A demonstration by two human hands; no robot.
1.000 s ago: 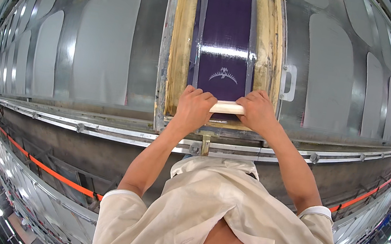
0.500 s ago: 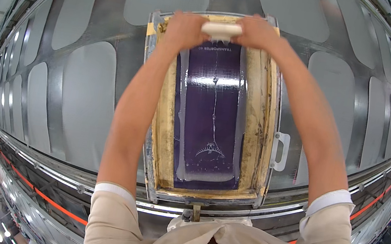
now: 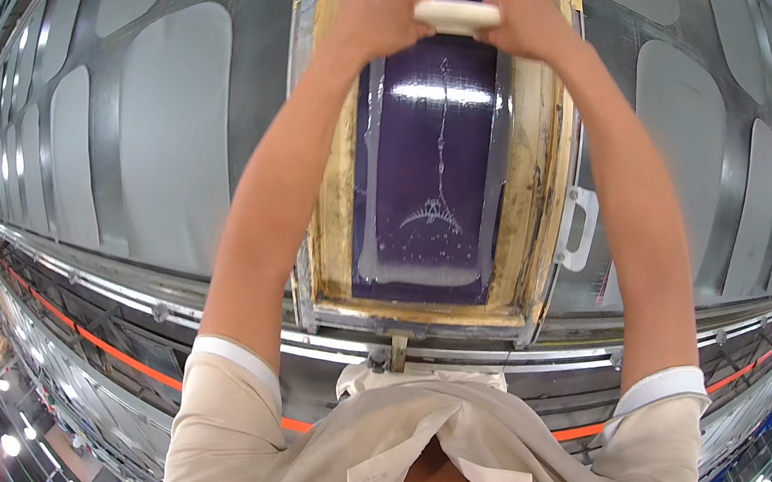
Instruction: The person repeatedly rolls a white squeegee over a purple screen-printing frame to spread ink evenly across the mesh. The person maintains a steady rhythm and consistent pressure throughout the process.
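Note:
A pale cream squeegee point(image 3: 456, 17) spans the far part of a framed printing screen, gripped at both ends. My left hand point(image 3: 384, 19) is closed around its left end, and my right hand point(image 3: 530, 25) around its right end. Both arms reach straight out over the frame. Below the squeegee lies the purple mesh point(image 3: 409, 155), wet and shiny, with a pale trickle down its middle and a white arched mark lower down. The screen's frame point(image 3: 525, 192) is worn, with yellowish tape along its sides. The squeegee's lower edge is hidden.
A long dark table point(image 3: 244, 120) runs left and right beneath the screen, with rows of grey rounded panels point(image 3: 173, 129). A white handle point(image 3: 579, 230) sticks out on the frame's right side. Metal rails point(image 3: 321, 339) and an orange strip point(image 3: 128, 364) run along the near side.
My hands and the squeegee have come a little toward me from the screen's far edge, uncovering purple mesh behind them. The whole view has tilted, so the screen sits higher in the picture.

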